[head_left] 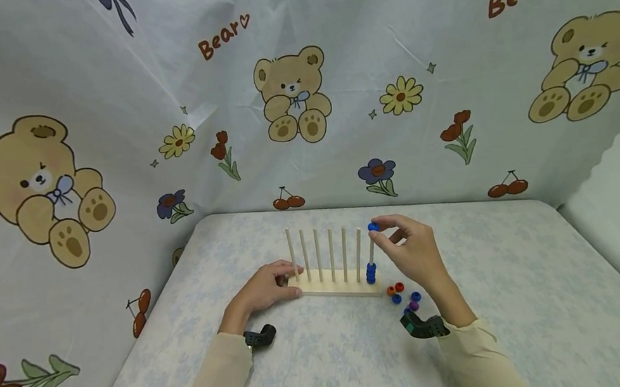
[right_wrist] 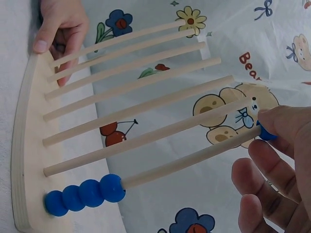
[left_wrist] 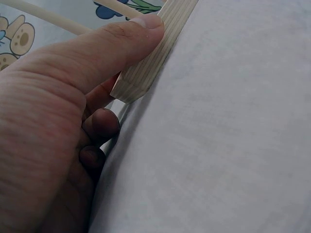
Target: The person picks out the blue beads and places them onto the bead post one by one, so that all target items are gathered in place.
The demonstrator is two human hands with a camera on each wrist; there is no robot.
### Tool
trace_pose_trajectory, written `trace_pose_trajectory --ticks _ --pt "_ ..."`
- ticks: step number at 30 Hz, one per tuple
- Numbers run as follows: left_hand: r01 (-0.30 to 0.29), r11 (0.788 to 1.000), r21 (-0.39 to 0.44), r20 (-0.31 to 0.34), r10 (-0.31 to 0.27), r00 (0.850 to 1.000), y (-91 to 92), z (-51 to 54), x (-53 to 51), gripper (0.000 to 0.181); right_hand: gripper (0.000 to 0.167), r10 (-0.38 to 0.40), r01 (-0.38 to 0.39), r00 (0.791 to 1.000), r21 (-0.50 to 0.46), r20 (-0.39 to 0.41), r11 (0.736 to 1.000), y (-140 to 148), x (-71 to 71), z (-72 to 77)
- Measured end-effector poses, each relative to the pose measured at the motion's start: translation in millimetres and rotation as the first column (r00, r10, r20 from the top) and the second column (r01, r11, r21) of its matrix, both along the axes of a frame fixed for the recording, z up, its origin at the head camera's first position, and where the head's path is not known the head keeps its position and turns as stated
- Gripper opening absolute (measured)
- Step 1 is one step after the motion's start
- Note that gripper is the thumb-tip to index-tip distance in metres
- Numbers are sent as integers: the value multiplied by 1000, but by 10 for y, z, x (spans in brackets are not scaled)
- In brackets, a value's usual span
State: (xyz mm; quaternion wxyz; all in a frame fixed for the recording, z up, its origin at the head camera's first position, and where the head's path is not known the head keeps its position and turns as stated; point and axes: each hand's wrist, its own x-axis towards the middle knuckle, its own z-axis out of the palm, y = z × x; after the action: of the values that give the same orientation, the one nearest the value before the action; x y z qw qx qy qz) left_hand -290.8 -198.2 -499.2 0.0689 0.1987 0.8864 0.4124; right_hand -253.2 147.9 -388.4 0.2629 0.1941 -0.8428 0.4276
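A pale wooden peg rack (head_left: 332,288) stands on the table with several upright pegs in a row. My left hand (head_left: 266,286) grips the left end of its base, thumb along the front edge (left_wrist: 160,48). At the tip of the rightmost peg (right_wrist: 194,159), my right hand (head_left: 415,251) pinches a blue bead (head_left: 373,227) between thumb and finger. Whether the bead is threaded on the peg is hidden by the fingers. Several blue beads (right_wrist: 91,193) are stacked at the bottom of that same peg. The other pegs carry no beads.
Loose beads lie on the table right of the base, below my right hand: a red bead (head_left: 399,287), an orange bead (head_left: 391,291), a purple bead (head_left: 413,305) and blue ones (head_left: 416,296). A bear-printed cloth (head_left: 351,150) hangs behind the table.
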Motion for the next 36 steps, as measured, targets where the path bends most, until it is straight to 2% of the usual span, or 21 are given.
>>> trace_pose_trajectory --ticks 6,11,15,25,31,36 --pt "1 1000 -5 4 -1 1000 1 9 -10 47 24 11 -11 1000 23 -26 1000 10 -24 -10" --pt "-8 1000 -21 1 8 1000 -39 -17 3 50 25 22 -21 1000 33 -13 999 -12 -18 -49" --pt "-7 1000 -8 9 7 1000 -47 15 28 50 25 22 -21 1000 46 -14 999 -18 -9 -70" --pt "3 1000 1 8 -3 1000 24 64 4 47 28 4 -1 1000 105 -29 994 69 9 0" --pt "-28 999 -17 6 28 1000 13 72 -7 48 29 -49 52 998 98 -32 994 213 42 -15" --pt "-11 1000 -13 18 11 1000 -1 71 20 49 25 -99 98 995 115 1 988 378 74 -94"
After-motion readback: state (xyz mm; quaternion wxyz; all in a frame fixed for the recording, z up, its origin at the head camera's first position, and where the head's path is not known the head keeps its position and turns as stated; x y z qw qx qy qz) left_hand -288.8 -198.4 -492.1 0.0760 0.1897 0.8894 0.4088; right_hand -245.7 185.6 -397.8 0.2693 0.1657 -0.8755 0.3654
